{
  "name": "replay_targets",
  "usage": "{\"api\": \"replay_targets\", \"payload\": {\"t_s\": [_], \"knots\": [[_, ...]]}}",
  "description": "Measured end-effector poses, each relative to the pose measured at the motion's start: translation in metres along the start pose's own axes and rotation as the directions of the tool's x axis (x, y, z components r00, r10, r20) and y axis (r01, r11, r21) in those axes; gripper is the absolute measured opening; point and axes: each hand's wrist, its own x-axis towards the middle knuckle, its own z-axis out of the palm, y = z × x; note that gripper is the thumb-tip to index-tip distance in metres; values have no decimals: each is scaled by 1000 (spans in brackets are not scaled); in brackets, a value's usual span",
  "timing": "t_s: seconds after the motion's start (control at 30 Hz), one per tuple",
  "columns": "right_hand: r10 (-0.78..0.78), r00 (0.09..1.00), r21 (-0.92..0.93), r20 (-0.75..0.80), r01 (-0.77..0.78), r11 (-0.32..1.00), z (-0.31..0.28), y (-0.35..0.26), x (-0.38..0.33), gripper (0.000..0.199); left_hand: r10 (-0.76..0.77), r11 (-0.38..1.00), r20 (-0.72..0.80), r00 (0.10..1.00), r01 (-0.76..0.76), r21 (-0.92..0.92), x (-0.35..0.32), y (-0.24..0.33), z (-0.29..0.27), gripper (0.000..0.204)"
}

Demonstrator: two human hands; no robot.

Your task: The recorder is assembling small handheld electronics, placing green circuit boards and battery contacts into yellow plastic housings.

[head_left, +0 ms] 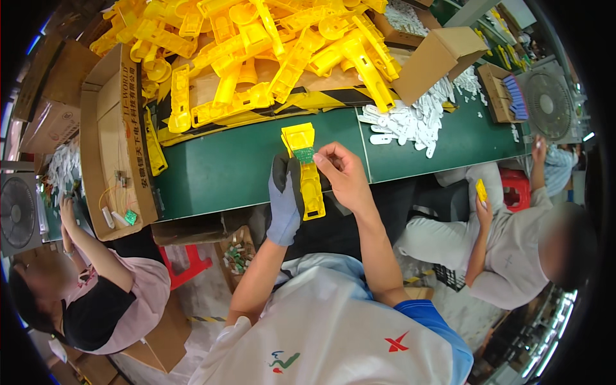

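A gloved left hand point(284, 196) grips a yellow plastic housing point(306, 168) over the green tabletop's point(218, 170) near edge while the bare right hand point(343, 172) pinches a small green circuit board point(303, 154) onto it, apparently not yet fully seated.

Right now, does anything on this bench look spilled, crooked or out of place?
Mostly the white plastic pieces: they have spilled loose from a tipped cardboard box across the green table. The yellow shells lie in a jumbled heap behind. The yellow shell held by the gloved left hand and right hand looks intact.
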Motion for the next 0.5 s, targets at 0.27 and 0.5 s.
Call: {"api": "replay_targets", "payload": {"t_s": [0.27, 0.5], "knots": [[-66, 996, -136, 57, 74, 988, 6, 9, -2, 15, -4, 996, -11, 1000, 3, -86, -2, 12, 1, 18], [-95, 981, -104, 171, 114, 988, -7, 5, -2, 10, 188, 959, 14, 982, -187, 213, -2, -1, 7, 14]]}}
